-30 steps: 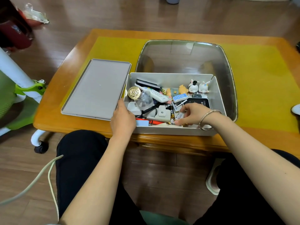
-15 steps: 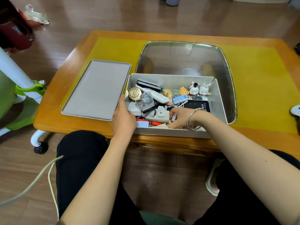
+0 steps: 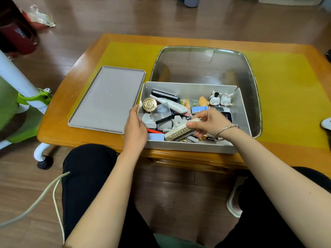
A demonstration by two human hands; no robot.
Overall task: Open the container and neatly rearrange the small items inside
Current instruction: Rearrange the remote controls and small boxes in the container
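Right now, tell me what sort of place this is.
Probably a living room at home: a low wooden coffee table on wood flooring, with a box of household odds and ends, including a remote control.

We see from one head-worn camera, facing forward and down, close above the table (image 3: 179, 159) and our lap.
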